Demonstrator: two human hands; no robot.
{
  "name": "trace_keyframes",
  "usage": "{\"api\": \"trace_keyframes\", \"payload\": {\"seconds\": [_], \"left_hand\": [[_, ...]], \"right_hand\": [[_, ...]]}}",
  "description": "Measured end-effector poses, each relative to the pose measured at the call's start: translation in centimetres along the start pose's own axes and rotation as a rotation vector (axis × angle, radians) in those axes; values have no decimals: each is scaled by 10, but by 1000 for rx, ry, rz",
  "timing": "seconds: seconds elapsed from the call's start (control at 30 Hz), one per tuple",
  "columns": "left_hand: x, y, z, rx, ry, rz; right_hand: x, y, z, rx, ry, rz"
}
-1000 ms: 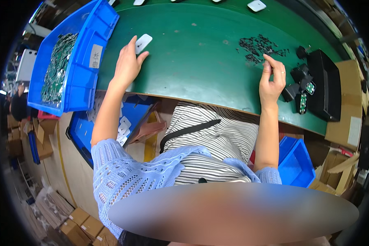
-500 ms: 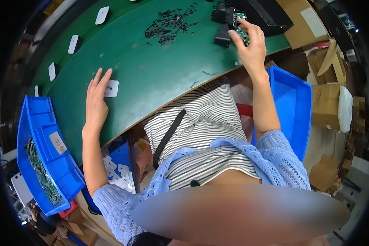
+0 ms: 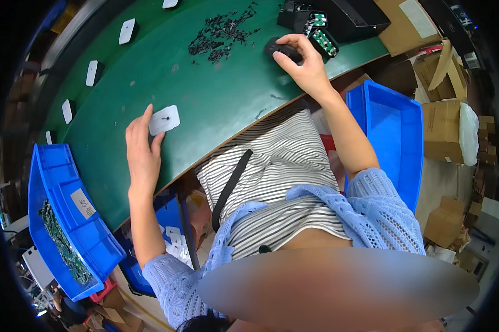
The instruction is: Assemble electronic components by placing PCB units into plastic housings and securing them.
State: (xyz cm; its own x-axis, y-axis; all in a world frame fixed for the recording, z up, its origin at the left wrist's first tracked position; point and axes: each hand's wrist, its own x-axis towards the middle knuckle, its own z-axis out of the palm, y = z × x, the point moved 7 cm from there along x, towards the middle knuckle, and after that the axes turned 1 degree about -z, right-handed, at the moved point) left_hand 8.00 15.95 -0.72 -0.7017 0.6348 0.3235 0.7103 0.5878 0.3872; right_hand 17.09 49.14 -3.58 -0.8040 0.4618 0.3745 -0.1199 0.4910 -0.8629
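My left hand (image 3: 143, 152) has a white rounded plate (image 3: 171, 115) between its thumb and index finger, low over the green table (image 3: 205, 99). A small dark spot shows in the plate's middle. Farther right, the fingers of my right hand (image 3: 309, 67) are closed around a small black plastic housing (image 3: 277, 51) just at the tabletop. Right behind that hand sit black housings with green circuit boards (image 3: 322, 42) in them. A scattered pile of small black parts (image 3: 219, 34) lies at the far middle of the table.
White-topped pieces (image 3: 126, 31) stand in a row along the green strip at the far left. A blue bin (image 3: 75, 180) at the left holds circuit boards (image 3: 64, 243). Another blue bin (image 3: 396, 127) stands right of me. At the far right are a black box (image 3: 357, 22) and a cardboard box (image 3: 407, 27).
My right hand has come left and nearer, away from the circuit boards, with a black housing in it. My left hand has moved right and taken hold of the white plate.
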Motion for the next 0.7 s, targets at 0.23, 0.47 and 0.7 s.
{"api": "trace_keyframes", "payload": {"seconds": [0.23,0.47,0.7], "left_hand": [[2,41,27,-162,69,-5],[9,67,52,-149,168,28],[8,58,38,-466,230,-22]], "right_hand": [[-6,-40,-3,-496,-44,-267],[-24,-47,13,-443,-196,-174],[-31,-92,60,-152,-351,-409]]}}
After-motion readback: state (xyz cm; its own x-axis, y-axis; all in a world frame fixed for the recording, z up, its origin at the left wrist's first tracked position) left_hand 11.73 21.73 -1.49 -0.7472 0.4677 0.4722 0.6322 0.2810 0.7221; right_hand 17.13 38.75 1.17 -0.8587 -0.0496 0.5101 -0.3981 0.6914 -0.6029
